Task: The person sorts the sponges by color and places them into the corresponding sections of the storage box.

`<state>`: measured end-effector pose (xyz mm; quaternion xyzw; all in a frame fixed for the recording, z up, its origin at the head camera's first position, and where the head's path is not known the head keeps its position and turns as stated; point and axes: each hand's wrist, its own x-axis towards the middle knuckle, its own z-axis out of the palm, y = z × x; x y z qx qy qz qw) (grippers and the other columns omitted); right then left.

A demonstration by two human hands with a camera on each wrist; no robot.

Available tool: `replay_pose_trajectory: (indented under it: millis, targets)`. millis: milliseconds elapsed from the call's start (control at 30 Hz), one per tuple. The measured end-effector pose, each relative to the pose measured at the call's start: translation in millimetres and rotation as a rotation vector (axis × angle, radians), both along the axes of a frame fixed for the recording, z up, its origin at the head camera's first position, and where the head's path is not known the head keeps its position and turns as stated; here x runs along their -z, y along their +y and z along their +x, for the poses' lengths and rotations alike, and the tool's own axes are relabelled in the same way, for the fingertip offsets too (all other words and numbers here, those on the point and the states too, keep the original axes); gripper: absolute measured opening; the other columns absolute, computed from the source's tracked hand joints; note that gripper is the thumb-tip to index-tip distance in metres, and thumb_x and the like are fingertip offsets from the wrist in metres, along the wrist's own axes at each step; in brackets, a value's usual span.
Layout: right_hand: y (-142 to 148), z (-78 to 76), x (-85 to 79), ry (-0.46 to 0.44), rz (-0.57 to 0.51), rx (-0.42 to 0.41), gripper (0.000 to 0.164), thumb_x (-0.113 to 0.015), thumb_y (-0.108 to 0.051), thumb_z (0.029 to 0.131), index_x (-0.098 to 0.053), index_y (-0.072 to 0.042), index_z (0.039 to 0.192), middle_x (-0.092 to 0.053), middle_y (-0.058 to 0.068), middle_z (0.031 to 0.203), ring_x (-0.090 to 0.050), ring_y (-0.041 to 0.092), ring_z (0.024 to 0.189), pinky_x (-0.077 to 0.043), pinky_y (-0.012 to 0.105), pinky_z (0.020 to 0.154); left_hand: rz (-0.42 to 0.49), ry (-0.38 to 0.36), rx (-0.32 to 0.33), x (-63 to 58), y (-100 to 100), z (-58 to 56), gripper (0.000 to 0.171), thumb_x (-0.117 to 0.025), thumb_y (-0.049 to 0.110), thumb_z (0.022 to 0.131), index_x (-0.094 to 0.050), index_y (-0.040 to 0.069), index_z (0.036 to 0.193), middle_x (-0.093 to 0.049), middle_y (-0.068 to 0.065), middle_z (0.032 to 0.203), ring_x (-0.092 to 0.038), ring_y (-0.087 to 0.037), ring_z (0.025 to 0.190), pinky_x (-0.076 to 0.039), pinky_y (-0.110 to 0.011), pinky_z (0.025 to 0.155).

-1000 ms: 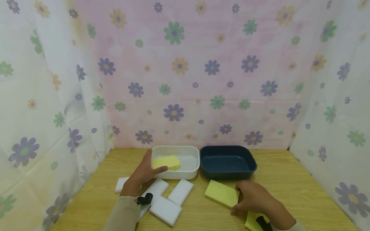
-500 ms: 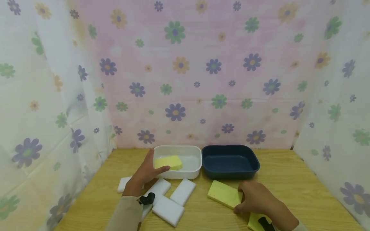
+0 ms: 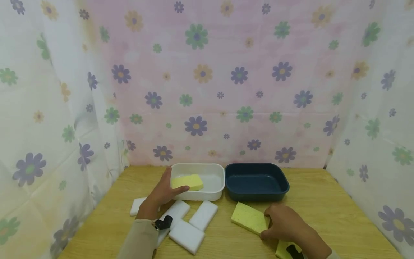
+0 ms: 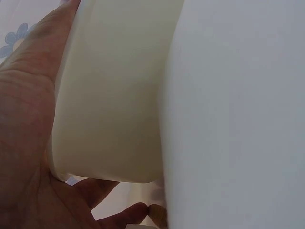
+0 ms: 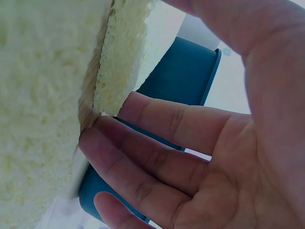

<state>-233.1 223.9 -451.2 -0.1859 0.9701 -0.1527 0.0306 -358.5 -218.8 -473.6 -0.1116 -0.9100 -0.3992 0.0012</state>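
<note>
At the left end of the white rectangular container (image 3: 211,196), my left hand (image 3: 161,191) grips the wall, thumb over the front rim and fingers along the far side. A yellow sponge (image 3: 191,182) lies inside it, partly behind that hand. In the left wrist view the palm lies close along the container's pale wall (image 4: 109,95). My right hand (image 3: 284,223) pinches the right end of another yellow sponge (image 3: 248,218), which lies flat on the table. The right wrist view shows fingertips (image 5: 136,102) at this sponge's edge. A further yellow sponge (image 3: 282,248) lies partly under the right wrist.
A dark blue container (image 3: 257,197) stands right beside the white one. Several white sponges (image 3: 187,235) lie loosely in front and to the left, some overlapping, some partly behind the left arm. Flowered cloth (image 3: 207,90) encloses the wooden table (image 3: 326,201) at the back and sides.
The whole head view has shifted slightly. Both hands keep their places on the white container and the yellow sponge.
</note>
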Motion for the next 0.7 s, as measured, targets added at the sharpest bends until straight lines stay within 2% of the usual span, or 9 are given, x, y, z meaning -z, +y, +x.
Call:
replay_pose_trajectory:
  millis: [100, 200, 267, 367, 433, 533, 700]
  targets:
    - [-1.5, 0.9, -0.5, 0.007, -0.002, -0.003, 0.047, -0.092, -0.051, 0.064, -0.056, -0.021, 0.066, -0.046, -0.009, 0.063, -0.040, 0.010, 0.059, -0.036, 0.031, 0.055, 0.013, 0.004, -0.008, -1.3, -0.5, 1.0, 0.126, -0.079, 0.062, 0.084, 0.004, 0.018, 0.168, -0.005, -0.017, 0.173, -0.022, -0.045, 0.155, -0.026, -0.067, 0.120]
    - [-0.6, 3.0, -0.6, -0.004, -0.003, -0.001, 0.050, -0.092, -0.053, 0.065, -0.053, -0.022, 0.064, -0.041, -0.011, 0.062, -0.037, 0.009, 0.057, -0.034, 0.029, 0.054, 0.024, 0.005, -0.011, 1.1, 0.1, 2.5, 0.125, -0.081, 0.062, 0.082, 0.000, 0.019, 0.168, -0.012, -0.016, 0.172, -0.029, -0.043, 0.152, -0.029, -0.065, 0.120]
    - [1.8, 3.3, -0.6, -0.026, -0.004, 0.003, 0.051, -0.091, -0.054, 0.066, -0.051, -0.022, 0.063, -0.039, -0.011, 0.061, -0.035, 0.008, 0.055, -0.032, 0.029, 0.053, 0.014, -0.007, -0.014, 2.3, 1.3, 3.2, 0.127, -0.080, 0.063, 0.082, 0.003, 0.017, 0.168, -0.006, -0.016, 0.173, -0.021, -0.044, 0.156, -0.026, -0.066, 0.121]
    - [4.2, 2.8, -0.9, -0.060, -0.022, 0.009, 0.051, -0.091, -0.055, 0.067, -0.051, -0.023, 0.064, -0.039, -0.011, 0.061, -0.034, 0.008, 0.054, -0.031, 0.029, 0.051, 0.007, -0.006, -0.017, 2.4, 3.0, 3.8, 0.129, -0.080, 0.064, 0.082, 0.003, 0.014, 0.168, -0.005, -0.018, 0.173, -0.020, -0.045, 0.156, -0.026, -0.066, 0.121]
    - [4.5, 2.0, -1.7, -0.078, -0.033, 0.010, 0.050, -0.091, -0.055, 0.068, -0.053, -0.022, 0.065, -0.040, -0.010, 0.061, -0.035, 0.008, 0.054, -0.031, 0.029, 0.051, -0.004, -0.018, -0.022, 1.0, 2.8, 4.6, 0.131, -0.078, 0.065, 0.083, 0.006, 0.013, 0.167, 0.002, -0.018, 0.174, -0.012, -0.046, 0.158, -0.023, -0.067, 0.122]
    - [4.1, 1.3, -2.4, -0.082, -0.036, 0.010, 0.045, -0.090, -0.056, 0.068, -0.062, -0.022, 0.072, -0.047, -0.010, 0.065, -0.042, 0.010, 0.057, -0.036, 0.031, 0.053, 0.004, -0.006, -0.022, 0.1, 2.0, 4.9, 0.129, -0.080, 0.064, 0.082, 0.003, 0.014, 0.168, -0.004, -0.018, 0.173, -0.020, -0.045, 0.156, -0.027, -0.066, 0.121]
    - [1.9, -0.9, -2.8, -0.085, -0.035, 0.005, 0.043, -0.089, -0.058, 0.069, -0.066, -0.023, 0.079, -0.057, -0.010, 0.069, -0.050, 0.010, 0.060, -0.041, 0.034, 0.056, 0.041, 0.032, -0.003, -0.8, 0.7, 3.5, 0.121, -0.083, 0.058, 0.082, -0.006, 0.018, 0.167, -0.022, -0.017, 0.167, -0.039, -0.040, 0.145, -0.035, -0.063, 0.117]
